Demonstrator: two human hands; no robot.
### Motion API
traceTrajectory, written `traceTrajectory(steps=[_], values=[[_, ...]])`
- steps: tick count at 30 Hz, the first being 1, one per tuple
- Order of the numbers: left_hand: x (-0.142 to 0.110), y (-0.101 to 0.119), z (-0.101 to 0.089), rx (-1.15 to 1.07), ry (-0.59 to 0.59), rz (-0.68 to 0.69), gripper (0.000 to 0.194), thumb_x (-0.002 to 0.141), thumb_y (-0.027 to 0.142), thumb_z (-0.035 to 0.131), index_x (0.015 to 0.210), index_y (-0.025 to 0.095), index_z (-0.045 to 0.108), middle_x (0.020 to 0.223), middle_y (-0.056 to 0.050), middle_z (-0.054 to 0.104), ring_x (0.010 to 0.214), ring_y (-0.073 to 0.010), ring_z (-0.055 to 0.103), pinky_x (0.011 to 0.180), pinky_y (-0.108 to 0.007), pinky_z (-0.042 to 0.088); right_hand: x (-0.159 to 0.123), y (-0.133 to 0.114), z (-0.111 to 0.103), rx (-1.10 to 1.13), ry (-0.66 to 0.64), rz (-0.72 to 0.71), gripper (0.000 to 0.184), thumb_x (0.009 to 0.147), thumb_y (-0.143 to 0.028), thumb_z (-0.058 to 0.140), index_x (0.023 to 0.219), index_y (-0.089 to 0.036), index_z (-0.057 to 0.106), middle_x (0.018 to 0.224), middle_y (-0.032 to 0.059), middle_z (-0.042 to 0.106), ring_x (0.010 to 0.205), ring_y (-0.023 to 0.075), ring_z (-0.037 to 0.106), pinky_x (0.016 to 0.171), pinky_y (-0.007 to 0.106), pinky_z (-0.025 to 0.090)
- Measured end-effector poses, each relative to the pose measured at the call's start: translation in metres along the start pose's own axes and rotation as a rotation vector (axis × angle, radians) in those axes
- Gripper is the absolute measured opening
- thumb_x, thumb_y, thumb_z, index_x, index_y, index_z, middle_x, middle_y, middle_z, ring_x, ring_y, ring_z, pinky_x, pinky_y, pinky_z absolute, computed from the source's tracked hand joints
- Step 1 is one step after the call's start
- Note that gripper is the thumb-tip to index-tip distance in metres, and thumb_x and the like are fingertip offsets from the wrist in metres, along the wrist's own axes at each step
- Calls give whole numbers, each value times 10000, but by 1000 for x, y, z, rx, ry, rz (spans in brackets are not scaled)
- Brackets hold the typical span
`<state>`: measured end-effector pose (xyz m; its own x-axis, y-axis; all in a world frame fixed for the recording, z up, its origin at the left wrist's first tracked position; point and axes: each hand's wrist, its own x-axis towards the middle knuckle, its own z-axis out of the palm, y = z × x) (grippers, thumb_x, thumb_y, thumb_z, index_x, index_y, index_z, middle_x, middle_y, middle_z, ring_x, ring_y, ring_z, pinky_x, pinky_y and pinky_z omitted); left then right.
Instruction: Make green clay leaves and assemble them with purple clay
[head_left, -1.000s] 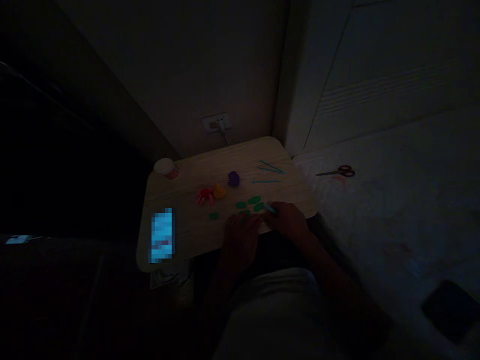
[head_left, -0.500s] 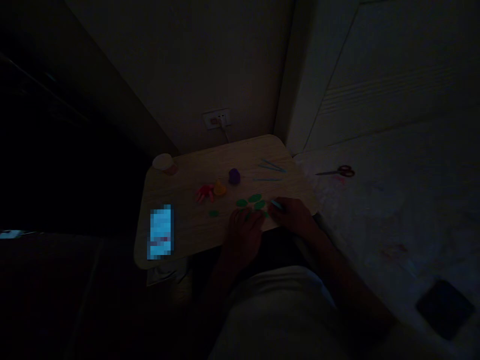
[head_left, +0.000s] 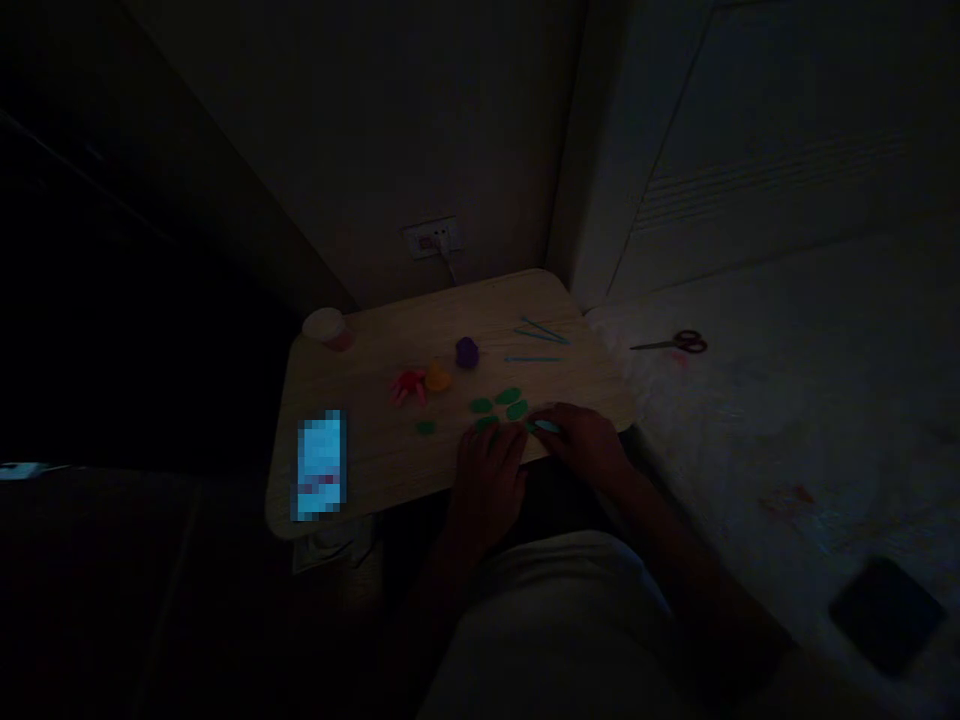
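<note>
My right hand (head_left: 589, 442) is closed around a light blue modelling tool (head_left: 547, 426) at the table's front edge. Its tip meets a small green clay piece (head_left: 530, 425) between my hands. My left hand (head_left: 489, 482) lies with fingers stretched over the tabletop, fingertips by a green leaf-shaped clay piece (head_left: 487, 423) that they partly cover. Just beyond are several flat green clay leaves (head_left: 508, 396), some with marks on them. One more green piece (head_left: 426, 427) lies apart to the left. Dim light hides the exact finger contact.
On the wooden table (head_left: 375, 465) are red clay (head_left: 409, 386), orange clay (head_left: 438, 377), purple clay (head_left: 467, 352), several thin blue sticks (head_left: 532, 359), a pale tub (head_left: 325, 326) and a lit, pixelated phone-like rectangle (head_left: 321, 465). Scissors (head_left: 686, 342) lie on the white surface at right.
My right hand has lowered the blue tool slightly toward the table and left, onto the green piece. My left hand has barely shifted.
</note>
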<state>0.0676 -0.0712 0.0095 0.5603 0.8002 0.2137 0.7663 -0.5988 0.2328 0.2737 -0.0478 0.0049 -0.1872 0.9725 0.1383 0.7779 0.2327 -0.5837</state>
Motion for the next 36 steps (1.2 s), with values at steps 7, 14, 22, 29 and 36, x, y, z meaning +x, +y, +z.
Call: traceTrajectory(steps=[7, 14, 22, 29, 36], values=[[0, -2, -2, 32, -13, 2, 493, 965, 242, 591, 1458, 216, 570, 1512, -58, 598, 1393, -330, 473, 1222, -590, 313, 9, 8, -3, -167, -80, -30, 283, 967, -298, 654, 1219, -311, 780, 1067, 53, 781, 941, 233, 740, 779, 291, 519], [-9, -2, 0, 83, -36, 12, 615, 985, 289, 566, 1582, 243, 426, 1606, -54, 501, 1509, -350, 367, 1235, -612, 284, 3, 10, -8, -158, -111, -94, 381, 954, -251, 636, 1319, -306, 731, 1223, 63, 767, 1049, 245, 741, 876, 319, 543], [-13, -11, 4, -4, 46, -17, 679, 981, 284, 566, 1608, 158, 338, 1598, -141, 492, 1531, -325, 358, 1269, -584, 225, -16, 7, -4, -216, -170, -80, 495, 953, -238, 599, 1435, -346, 642, 1324, 59, 739, 1121, 246, 733, 962, 356, 559], [-5, -16, -2, 41, 20, -25, 620, 965, 359, 626, 1557, 266, 466, 1687, -104, 358, 1572, -397, 246, 1240, -670, 215, -14, 5, -6, -212, -185, -75, 494, 936, -219, 605, 1411, -341, 665, 1318, 66, 742, 1141, 275, 729, 963, 394, 566], [-5, -14, 0, 70, 2, -40, 630, 964, 399, 632, 1561, 283, 468, 1703, -97, 325, 1577, -408, 234, 1240, -681, 227, -22, 7, -7, -211, -165, -96, 631, 930, -190, 593, 1540, -337, 523, 1355, 64, 721, 1116, 240, 730, 947, 342, 564]])
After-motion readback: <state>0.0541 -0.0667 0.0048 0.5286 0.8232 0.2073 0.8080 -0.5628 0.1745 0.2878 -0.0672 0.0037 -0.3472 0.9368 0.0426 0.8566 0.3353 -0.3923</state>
